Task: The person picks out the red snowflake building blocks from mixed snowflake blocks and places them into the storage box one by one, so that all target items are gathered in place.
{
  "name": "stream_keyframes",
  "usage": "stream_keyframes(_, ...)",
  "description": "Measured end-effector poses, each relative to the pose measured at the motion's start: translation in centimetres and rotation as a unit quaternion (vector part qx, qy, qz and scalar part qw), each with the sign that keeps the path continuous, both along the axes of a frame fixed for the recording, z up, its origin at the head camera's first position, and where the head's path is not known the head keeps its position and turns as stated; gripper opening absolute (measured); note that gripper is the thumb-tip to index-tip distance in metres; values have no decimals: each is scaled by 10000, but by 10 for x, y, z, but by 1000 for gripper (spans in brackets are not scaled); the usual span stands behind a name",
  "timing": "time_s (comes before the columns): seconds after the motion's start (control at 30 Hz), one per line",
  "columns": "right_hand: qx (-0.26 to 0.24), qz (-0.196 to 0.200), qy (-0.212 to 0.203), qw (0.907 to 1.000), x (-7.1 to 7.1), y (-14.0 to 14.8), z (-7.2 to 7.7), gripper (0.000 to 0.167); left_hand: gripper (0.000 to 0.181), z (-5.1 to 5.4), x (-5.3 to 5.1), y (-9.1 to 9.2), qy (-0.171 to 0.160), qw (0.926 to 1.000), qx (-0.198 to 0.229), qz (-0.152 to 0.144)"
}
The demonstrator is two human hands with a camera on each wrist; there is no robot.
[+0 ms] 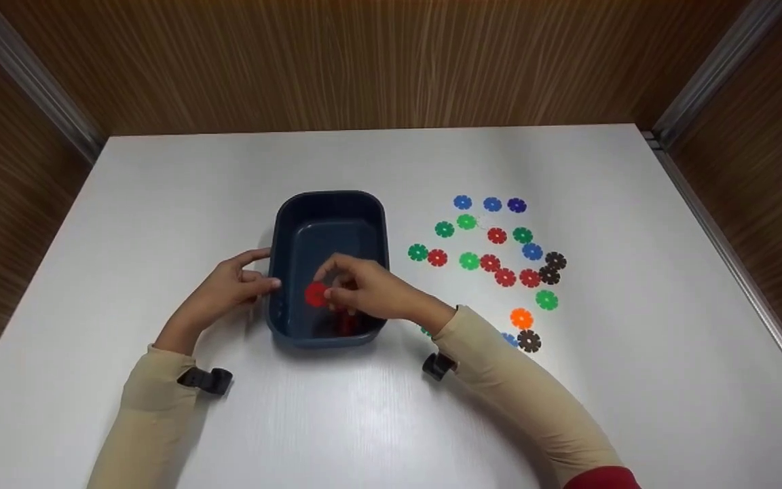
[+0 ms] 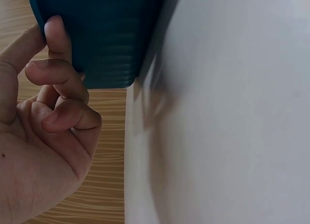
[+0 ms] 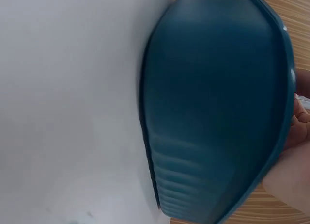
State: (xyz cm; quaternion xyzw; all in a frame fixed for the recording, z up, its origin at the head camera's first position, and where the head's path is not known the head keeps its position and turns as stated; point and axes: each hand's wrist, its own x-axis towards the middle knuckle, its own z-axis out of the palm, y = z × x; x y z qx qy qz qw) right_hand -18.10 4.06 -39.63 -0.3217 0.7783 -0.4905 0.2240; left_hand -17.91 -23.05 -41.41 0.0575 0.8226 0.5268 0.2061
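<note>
A dark blue rectangular tub (image 1: 330, 236) stands on the table. My left hand (image 1: 238, 285) holds its left rim between thumb and finger. In the left wrist view, a fingertip presses the ribbed outer wall (image 2: 104, 44), and the other fingers are bent. Over the tub, my right hand (image 1: 364, 288) pinches a red notched plastic disc (image 1: 315, 295) between thumb and finger. Dim red shows below that hand inside the tub, partly hidden. The right wrist view has the tub's outer side (image 3: 213, 88) covering most of the right hand.
Right of the tub lie several notched discs: blue (image 1: 492, 204), green (image 1: 469, 261), red (image 1: 497, 236), black (image 1: 529, 341) and an orange one (image 1: 521, 318). My right sleeve (image 1: 506, 380) partly covers a blue disc (image 1: 509, 338). Wood-grain panels (image 1: 364, 68) border the white table (image 1: 180, 197).
</note>
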Motion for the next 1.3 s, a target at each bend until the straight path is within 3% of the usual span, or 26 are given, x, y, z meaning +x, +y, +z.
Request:
stream_keyframes(0.37, 55, 102, 251, 9996, 1, 0, -5, 28, 71, 0, 0, 0, 27, 10000, -13, -28)
stream_keyframes(0.67, -183, 31, 235, 9996, -1, 12, -2, 28, 72, 1, 1, 0, -23, 10000, -22, 4)
stream_keyframes(0.97, -274, -543, 354, 9975, -14, 55, 4, 26, 71, 0, 0, 0, -8, 10000, 23, 36)
stream_keyframes(1.3, 165, -1090, 361, 9932, -25, 113, 11, 29, 72, -1, 0, -2, -45, 10000, -38, 38)
